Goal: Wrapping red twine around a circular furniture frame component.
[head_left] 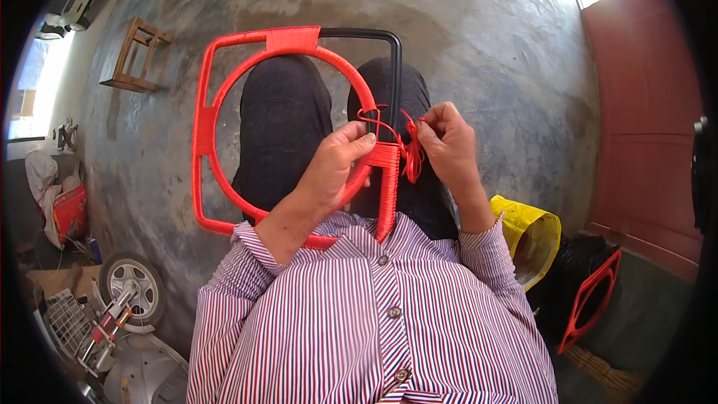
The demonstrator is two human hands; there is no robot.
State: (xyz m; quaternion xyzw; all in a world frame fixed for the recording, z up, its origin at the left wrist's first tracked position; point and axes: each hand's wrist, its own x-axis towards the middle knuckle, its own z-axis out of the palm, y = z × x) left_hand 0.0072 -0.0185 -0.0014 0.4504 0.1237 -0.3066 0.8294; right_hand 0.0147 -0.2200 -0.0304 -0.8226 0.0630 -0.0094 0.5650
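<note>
The frame point(206, 116), mostly wrapped in red cord, rests on the seated person's lap. Left hand point(334, 164) grips its inner ring; right hand point(446, 138) pinches the loose red cord point(411, 153) beside it.

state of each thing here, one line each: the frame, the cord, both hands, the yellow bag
square metal frame with inner ring: mostly wrapped in red, top right corner bare black
thin red cord: loose, bunched at the right side
left hand: gripping the frame's ring
right hand: pinching the cord
yellow plastic bag: open
</note>
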